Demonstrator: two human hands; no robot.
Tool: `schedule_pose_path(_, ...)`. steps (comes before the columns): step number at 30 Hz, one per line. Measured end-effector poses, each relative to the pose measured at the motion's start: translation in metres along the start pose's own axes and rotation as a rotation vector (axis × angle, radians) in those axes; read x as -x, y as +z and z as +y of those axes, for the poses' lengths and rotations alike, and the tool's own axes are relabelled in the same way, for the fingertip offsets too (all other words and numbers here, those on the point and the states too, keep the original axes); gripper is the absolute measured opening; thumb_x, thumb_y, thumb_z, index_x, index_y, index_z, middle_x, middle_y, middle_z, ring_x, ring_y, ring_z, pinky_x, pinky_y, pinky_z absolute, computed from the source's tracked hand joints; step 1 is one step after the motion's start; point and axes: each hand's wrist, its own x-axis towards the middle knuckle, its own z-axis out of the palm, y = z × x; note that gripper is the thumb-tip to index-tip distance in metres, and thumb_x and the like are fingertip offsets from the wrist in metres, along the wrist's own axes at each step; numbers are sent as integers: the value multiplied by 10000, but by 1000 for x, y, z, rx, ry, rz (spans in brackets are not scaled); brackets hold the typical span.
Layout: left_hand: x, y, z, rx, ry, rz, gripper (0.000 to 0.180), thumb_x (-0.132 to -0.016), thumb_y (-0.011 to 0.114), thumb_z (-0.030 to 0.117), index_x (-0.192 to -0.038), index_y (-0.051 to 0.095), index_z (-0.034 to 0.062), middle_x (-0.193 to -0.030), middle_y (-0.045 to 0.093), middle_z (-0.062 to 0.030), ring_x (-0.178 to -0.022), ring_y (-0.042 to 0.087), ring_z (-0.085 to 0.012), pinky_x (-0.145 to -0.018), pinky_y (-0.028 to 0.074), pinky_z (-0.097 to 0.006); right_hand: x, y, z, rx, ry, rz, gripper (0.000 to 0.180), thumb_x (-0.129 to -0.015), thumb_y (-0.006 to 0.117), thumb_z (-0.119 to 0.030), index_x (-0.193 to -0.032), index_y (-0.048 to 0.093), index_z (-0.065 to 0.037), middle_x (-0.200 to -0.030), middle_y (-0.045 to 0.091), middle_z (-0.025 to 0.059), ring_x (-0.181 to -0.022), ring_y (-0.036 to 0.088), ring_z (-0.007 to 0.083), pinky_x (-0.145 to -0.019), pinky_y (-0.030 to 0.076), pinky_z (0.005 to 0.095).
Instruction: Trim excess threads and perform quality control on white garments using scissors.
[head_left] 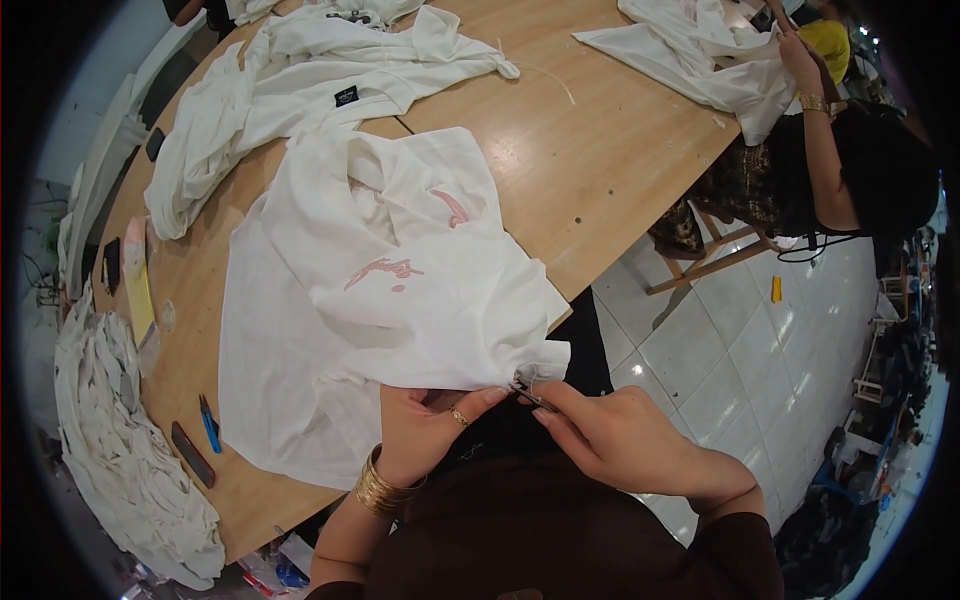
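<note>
Wooden worktop point(545, 165) is filling most of the view before me, & pale floor tiles point(720, 370) are showing to the R of it. White garment point(330, 320) w/ pink markings is lying on its near part, one corner reaching past the edge, toward the person's body. L hand point(415, 435) is pinching the garment's near edge between thumb & fingers. R hand point(620, 430) is grasping w/ its fingers a small dark tool point(532, 397), kind hard to tell, whose tip is meeting the cloth nr loose threads. Blue-handled tool point(210, 425) & dark flat object point(193, 455) are resting L of the garment. White cloth pile point(130, 450) is lying along the L edge; another white garment point(270, 105), w/ dark label, is spreading behind. Co-worker's hand point(798, 62) is touching white cloth point(690, 50), far R.
</note>
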Motion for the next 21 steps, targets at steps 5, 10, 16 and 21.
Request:
schedule_pose_path(5,0,-3,-3,-64,51,-11,323,-756,700,-68,-1058,586,-63,-1021,644,-97,-940,618,-162,-849,495,-299,-1,1,1,90,-23,-8,173,-893,555,-152,-1030,516,-53,-553,569,85,-443,552,283,-390,408,360)
schedule_pose_path(10,-2,-3,-3,135,-54,-27,330,-781,673,-65,-1087,551,-61,-1009,643,-114,-926,624,-180,-829,504,-309,-3,2,2,-97,90,-90,207,-900,550,-126,-1095,536,-55,-644,612,85,-506,586,278,-464,452,329)
schedule_pose_path(16,-3,1,-2,253,-125,-4,342,-783,658,-60,-1102,535,-61,-1006,643,-120,-912,629,-188,-834,501,-317,-1,8,5,-280,148,-96,274,-916,525,-102,-1183,519,-42,-823,662,86,-556,612,197,-528,467,268)
schedule_pose_path(21,-4,1,-6,262,-129,6,361,-778,658,-64,-1116,533,-52,-1015,641,-115,-927,624,-187,-845,497,-319,-1,9,6,-391,203,-98,266,-912,533,-107,-1171,534,-48,-758,646,78,-521,588,190,-512,454,264)
